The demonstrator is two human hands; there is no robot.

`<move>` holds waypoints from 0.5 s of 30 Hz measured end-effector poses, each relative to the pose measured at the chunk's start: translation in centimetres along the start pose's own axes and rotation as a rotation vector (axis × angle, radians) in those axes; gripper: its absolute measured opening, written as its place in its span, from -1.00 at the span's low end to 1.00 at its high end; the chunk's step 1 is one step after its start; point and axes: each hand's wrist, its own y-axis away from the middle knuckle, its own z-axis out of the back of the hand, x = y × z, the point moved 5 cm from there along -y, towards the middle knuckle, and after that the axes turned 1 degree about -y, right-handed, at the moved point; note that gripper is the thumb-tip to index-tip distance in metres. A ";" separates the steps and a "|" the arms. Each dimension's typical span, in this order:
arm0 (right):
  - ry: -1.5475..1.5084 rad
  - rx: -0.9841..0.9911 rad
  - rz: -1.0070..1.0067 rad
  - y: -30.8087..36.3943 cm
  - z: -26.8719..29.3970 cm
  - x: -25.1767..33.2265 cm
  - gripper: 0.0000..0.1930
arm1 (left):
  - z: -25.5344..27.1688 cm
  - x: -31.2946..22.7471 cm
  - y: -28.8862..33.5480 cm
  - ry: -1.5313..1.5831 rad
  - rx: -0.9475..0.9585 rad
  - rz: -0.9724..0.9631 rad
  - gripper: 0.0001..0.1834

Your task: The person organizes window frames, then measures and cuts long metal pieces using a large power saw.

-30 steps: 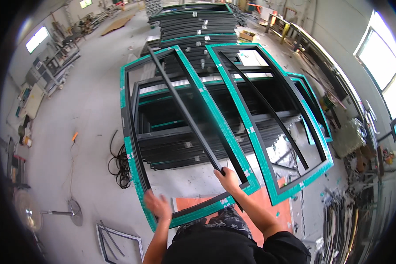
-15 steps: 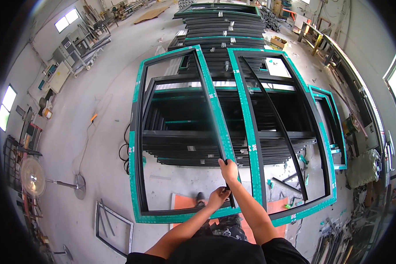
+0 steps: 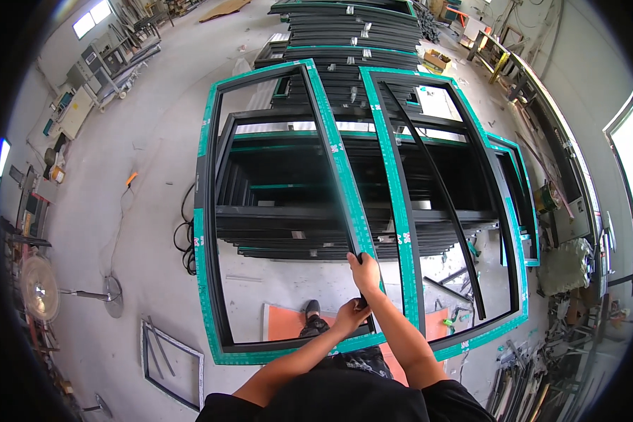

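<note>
Two black window frames [image 3: 203, 246] with green protective film stand side by side in front of me. On the right side bar of the left frame, close to its lower corner, both my hands work at a dark strip. My right hand [image 3: 365, 273] is closed around the black strip [image 3: 361, 257] at the bar's inner edge, thumb uppermost. Just below it, my left hand [image 3: 349, 318] is closed with its fingertips at the strip's lower stretch; the fingers partly hide it. A long thin black bar [image 3: 444, 186] leans diagonally across the right frame [image 3: 404, 239].
Behind the frames rises a tall stack of black frames [image 3: 352, 32]. A standing fan [image 3: 41, 288] and a small frame [image 3: 173, 360] are at left. Loose offcuts [image 3: 446, 290] and orange boards [image 3: 283, 323] lie below. A smaller green-edged frame [image 3: 533, 211] stands at right.
The whole view has shifted slightly, with the background sliding left and upward. My hands keep nearly the same place on the left frame's bar. My shoe shows more fully inside the left frame.
</note>
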 end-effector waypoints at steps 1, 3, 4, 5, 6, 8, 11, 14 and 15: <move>-0.008 -0.016 0.013 0.0 0.0 0.5 -0.53 | 0.3 1.1 -0.6 0.002 0.000 0.002 -0.65; -0.023 -0.003 -0.021 -0.4 0.2 1.2 -0.53 | 0.7 2.0 -2.1 0.055 0.015 -0.108 -0.63; -0.011 0.024 -0.045 -0.6 0.3 1.3 -0.52 | 1.1 1.0 -1.8 -0.124 -0.028 -0.171 -0.61; 0.001 0.053 -0.068 -0.6 0.2 1.4 -0.50 | 1.2 1.3 -1.8 -0.125 -0.025 -0.166 -0.61; 0.011 0.049 -0.065 -0.6 0.2 1.5 -0.50 | 1.1 1.4 -1.8 -0.092 -0.008 -0.128 -0.62; 0.012 0.061 -0.070 -0.3 0.2 1.7 -0.50 | 1.1 1.4 -1.7 -0.058 0.007 -0.089 -0.62; -0.002 0.071 -0.085 -0.2 0.0 1.1 -0.51 | 0.9 0.1 -0.8 -0.108 0.010 -0.048 -0.63; -0.016 0.068 -0.077 -0.6 -0.2 1.9 -0.51 | 1.6 0.5 -1.6 -0.153 -0.034 -0.131 -0.66; -0.011 0.064 -0.077 -0.6 -0.2 2.0 -0.51 | 1.6 0.3 -1.5 -0.152 -0.035 -0.126 -0.66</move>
